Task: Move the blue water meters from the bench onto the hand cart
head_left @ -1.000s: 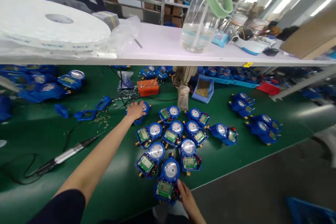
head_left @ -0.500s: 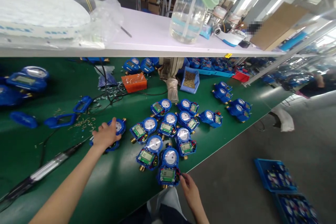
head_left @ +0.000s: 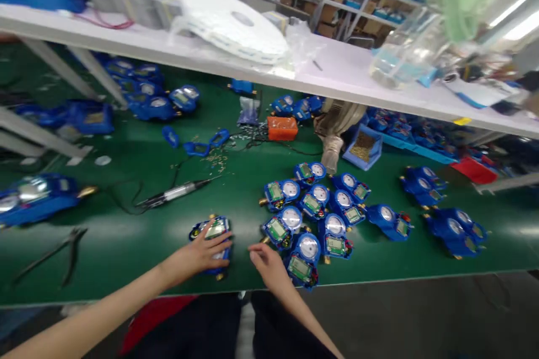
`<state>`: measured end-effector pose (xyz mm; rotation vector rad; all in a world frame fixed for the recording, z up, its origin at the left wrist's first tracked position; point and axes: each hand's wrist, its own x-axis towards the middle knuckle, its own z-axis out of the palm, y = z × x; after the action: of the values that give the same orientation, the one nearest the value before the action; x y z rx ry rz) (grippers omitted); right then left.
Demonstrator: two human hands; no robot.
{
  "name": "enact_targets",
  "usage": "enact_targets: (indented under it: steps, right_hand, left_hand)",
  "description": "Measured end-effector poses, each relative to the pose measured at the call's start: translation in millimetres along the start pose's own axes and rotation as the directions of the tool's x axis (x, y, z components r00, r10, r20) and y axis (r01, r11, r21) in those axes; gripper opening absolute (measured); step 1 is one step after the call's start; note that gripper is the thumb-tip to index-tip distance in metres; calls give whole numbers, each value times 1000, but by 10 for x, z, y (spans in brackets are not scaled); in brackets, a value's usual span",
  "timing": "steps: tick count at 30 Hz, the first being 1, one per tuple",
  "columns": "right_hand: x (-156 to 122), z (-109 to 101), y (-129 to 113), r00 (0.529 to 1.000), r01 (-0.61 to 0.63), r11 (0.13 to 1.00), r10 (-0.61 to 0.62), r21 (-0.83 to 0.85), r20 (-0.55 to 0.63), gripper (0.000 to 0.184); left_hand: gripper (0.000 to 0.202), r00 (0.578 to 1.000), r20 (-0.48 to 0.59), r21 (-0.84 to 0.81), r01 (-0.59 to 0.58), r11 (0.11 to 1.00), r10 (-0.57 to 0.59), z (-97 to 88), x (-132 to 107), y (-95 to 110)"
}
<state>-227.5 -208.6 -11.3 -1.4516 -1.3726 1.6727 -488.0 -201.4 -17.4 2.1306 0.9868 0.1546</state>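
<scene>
A green-topped bench (head_left: 126,247) runs under a white shelf (head_left: 337,76), with bright windows (head_left: 511,17) behind.

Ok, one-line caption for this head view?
Left hand rests on a blue water meter on the green bench mat, right hand beside the meter cluster.

You had bright, even light from overhead, with glare blown out at the upper right. Motion blur smeared the shelf (head_left: 252,70) and its clutter, wide-angle distortion bent the edges, and shadows under it were soft.
</scene>
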Motion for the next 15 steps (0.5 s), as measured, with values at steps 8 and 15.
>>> enact_targets:
  steps: [8, 15]
  right_hand:
    - [966, 644, -56, 983, -116, 991, 104, 72, 153, 51]
    - [1227, 775, -77, 906, -203, 975, 152, 89, 396, 55]
  left_hand:
    - [57, 760, -559, -147, 301, 942, -330, 582, -567, 131]
    - [84, 265, -264, -962, -2, 273, -927, 1076, -110, -95]
